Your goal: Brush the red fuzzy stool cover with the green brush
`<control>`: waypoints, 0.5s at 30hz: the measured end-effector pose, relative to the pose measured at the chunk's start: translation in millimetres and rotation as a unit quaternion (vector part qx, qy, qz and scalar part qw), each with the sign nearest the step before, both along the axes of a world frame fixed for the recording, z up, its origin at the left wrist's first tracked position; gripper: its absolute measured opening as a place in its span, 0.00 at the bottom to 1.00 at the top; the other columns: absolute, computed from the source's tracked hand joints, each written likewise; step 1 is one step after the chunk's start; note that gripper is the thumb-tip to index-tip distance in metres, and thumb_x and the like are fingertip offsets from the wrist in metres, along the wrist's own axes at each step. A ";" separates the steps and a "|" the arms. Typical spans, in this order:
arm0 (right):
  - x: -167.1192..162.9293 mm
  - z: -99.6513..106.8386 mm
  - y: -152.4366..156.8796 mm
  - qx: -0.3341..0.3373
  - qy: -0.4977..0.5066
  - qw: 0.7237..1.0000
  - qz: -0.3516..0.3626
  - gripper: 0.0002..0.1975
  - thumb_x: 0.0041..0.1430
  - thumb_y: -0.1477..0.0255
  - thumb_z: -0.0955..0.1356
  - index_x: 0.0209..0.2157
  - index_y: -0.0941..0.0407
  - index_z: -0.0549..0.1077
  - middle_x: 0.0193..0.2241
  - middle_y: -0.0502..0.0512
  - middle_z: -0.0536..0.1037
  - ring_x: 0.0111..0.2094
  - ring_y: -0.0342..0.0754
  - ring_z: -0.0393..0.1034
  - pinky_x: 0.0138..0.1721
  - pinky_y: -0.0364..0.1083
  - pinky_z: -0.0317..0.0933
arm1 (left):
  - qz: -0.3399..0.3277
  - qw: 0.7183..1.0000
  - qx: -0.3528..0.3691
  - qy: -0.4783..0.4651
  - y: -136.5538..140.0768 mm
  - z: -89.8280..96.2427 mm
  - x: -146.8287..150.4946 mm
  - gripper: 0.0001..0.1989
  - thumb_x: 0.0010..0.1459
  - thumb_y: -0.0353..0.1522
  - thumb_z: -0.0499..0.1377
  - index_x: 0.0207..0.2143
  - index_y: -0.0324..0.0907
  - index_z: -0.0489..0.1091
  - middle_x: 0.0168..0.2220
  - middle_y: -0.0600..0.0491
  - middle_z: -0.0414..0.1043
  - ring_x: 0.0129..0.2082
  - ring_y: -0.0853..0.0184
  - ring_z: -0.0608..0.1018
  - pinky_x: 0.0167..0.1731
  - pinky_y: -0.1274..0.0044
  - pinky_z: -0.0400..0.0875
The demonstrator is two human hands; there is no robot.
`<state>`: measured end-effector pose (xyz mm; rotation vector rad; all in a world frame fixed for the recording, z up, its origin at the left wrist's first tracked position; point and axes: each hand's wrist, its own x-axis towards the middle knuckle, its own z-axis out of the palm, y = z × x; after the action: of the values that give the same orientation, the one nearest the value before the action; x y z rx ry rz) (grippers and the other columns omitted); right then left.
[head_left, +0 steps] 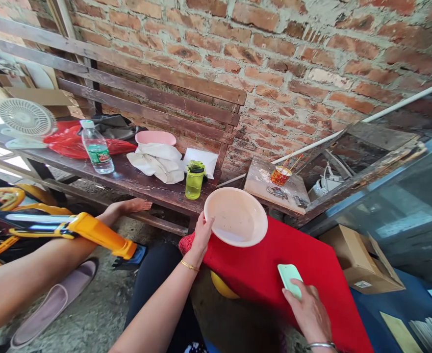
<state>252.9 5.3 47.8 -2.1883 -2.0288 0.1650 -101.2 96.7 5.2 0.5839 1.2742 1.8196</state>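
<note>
A pale pink plastic basin [238, 215] rests at the far left end of a red cloth [311, 250]. With my left hand [201, 234] I grip its near left rim, thumb on the inside edge and fingers outside. Several tiny dark specks lie in the basin. My right hand [311, 306] is closed around a flat mint-green phone [290, 275], low over the cloth at the right. The phone has rounded corners and a small dark slot at its far end; my fingers cover its lower part.
On the wooden bench [142, 189] stand a green-yellow drinking bottle [194, 184], a water bottle [97, 149], a white cloth [157, 162] and a fan [28, 117]. A small stand [254, 179] holds a red cup [280, 176]. At right sits a cardboard box [359, 260]. Another person's leg [46, 267] extends at left.
</note>
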 end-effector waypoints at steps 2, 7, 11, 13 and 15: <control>-21.3 3.2 -5.2 0.003 0.060 0.997 0.051 0.20 0.58 0.58 0.65 0.47 0.52 0.77 0.38 0.57 0.74 0.39 0.55 0.74 0.41 0.51 0.67 | -0.015 1.000 0.008 -0.002 0.3 2.0 1.7 0.26 0.52 0.38 0.68 0.53 0.41 0.73 0.44 0.47 0.79 0.47 0.56 0.79 0.51 0.65 0.73; -123.9 8.0 -7.0 -0.041 0.090 0.973 0.209 0.15 0.56 0.68 0.67 0.46 0.48 0.77 0.41 0.52 0.74 0.43 0.50 0.73 0.47 0.48 0.64 | -0.028 1.000 0.006 0.004 -1.1 1.2 2.2 0.29 0.50 0.34 0.68 0.55 0.43 0.72 0.47 0.48 0.78 0.49 0.56 0.78 0.52 0.65 0.72; -117.2 2.1 11.7 -0.047 0.068 0.979 0.185 0.17 0.55 0.69 0.68 0.47 0.48 0.77 0.42 0.51 0.74 0.44 0.50 0.73 0.46 0.48 0.64 | -0.022 1.000 -0.010 0.003 -0.4 -2.6 1.0 0.29 0.49 0.34 0.67 0.56 0.44 0.71 0.47 0.49 0.77 0.48 0.57 0.78 0.52 0.66 0.72; -84.7 -2.0 20.6 -0.038 0.050 0.992 0.108 0.18 0.58 0.65 0.66 0.50 0.49 0.76 0.42 0.53 0.74 0.41 0.51 0.74 0.44 0.49 0.65 | -0.021 1.000 -0.011 0.002 0.6 -4.4 1.3 0.29 0.49 0.34 0.67 0.56 0.44 0.71 0.46 0.49 0.77 0.48 0.58 0.78 0.53 0.67 0.72; -56.3 -4.2 24.2 -0.019 0.025 0.999 0.036 0.21 0.61 0.61 0.63 0.52 0.51 0.75 0.41 0.56 0.73 0.38 0.53 0.74 0.41 0.51 0.66 | -0.019 1.000 -0.007 0.005 1.6 -5.6 2.1 0.29 0.49 0.33 0.67 0.56 0.44 0.71 0.46 0.49 0.77 0.48 0.58 0.78 0.53 0.67 0.72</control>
<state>196.6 29.5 43.6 -2.1103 -2.0957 0.2654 -99.2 98.2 -0.4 0.6045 1.2737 1.7776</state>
